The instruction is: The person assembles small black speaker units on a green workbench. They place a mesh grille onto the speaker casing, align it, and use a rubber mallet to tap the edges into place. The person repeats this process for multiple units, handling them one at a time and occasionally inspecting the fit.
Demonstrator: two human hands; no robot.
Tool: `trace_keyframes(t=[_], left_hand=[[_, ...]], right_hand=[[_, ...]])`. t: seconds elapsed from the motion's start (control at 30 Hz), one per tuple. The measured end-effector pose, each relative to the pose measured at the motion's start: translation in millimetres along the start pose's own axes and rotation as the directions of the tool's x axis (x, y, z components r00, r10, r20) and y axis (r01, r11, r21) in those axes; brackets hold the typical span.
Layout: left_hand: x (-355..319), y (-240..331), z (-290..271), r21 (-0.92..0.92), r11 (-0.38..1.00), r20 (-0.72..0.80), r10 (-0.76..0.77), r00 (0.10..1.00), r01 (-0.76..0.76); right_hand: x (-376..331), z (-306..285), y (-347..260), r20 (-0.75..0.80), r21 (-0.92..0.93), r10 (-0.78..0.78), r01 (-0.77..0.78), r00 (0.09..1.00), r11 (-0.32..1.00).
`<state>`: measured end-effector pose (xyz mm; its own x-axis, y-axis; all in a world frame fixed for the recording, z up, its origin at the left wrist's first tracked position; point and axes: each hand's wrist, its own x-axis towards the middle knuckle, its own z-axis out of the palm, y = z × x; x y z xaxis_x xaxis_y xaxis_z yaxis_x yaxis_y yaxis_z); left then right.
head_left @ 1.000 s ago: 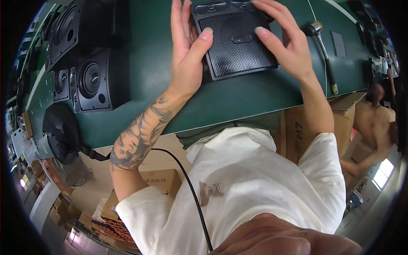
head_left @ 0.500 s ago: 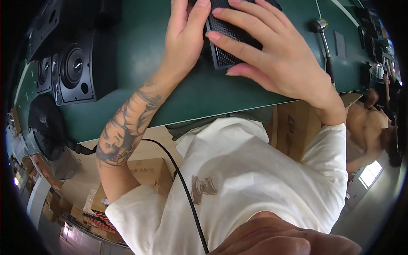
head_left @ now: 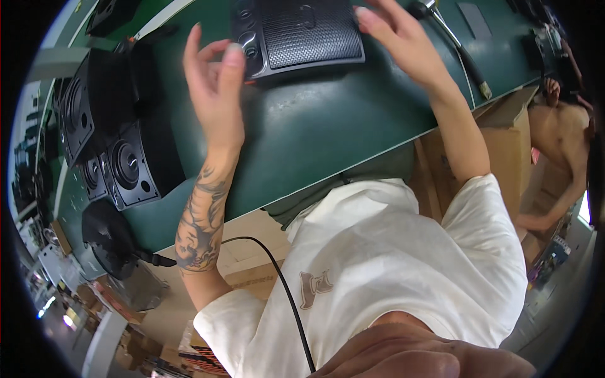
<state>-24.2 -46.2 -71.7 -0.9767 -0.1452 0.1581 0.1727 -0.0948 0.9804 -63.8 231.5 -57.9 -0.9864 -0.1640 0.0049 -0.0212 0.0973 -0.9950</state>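
A black speaker with a woven-textured grille lies on the green table, cut off by the top edge of the picture. Small round controls or drivers run along its left side; I cannot tell which. My left hand is just left of it, fingers apart and apparently holding nothing. At the speaker's right edge is my right hand, its thumb at the corner of the casing and its fingers spread, partly cut off above. Whether that thumb touches the casing is unclear.
Several black speakers with exposed round cones stand stacked at the left. A black mesh bag-like thing sits at the table's left corner. A metal-shafted tool lies on the right. Cardboard boxes stand below, near another person.
Both hands have come off the grille and moved apart to either side of the speaker. The speaker is turned, showing its left strip. The whole view has shifted.
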Motion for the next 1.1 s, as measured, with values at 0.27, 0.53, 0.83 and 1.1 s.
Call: trace_keyframes(t=[0.27, 0.53, 0.83, 1.1], left_hand=[[15, 3, -8, 0.245, 0.968, 0.264, -0.02, 0.964, -0.047], [22, 12, -14, 0.442, 0.889, 0.23, 0.02, 0.973, -0.123], [16, 10, -19, 0.458, 0.889, 0.202, -0.107, 0.974, 0.002], [13, 20, -6, 0.442, 0.895, 0.118, -0.114, 0.987, 0.05]], right_hand=[[9, 22, -6, 0.373, -0.012, -0.41, 0.446, 0.832, 0.895], [32, 18, 27, 0.363, 0.009, -0.373, 0.398, 0.854, 0.918], [25, 17, 19, 0.348, -0.102, -0.252, 0.304, 0.903, 0.947], [33, 11, 27, 0.387, 0.092, -0.262, 0.245, 0.884, 0.965]])
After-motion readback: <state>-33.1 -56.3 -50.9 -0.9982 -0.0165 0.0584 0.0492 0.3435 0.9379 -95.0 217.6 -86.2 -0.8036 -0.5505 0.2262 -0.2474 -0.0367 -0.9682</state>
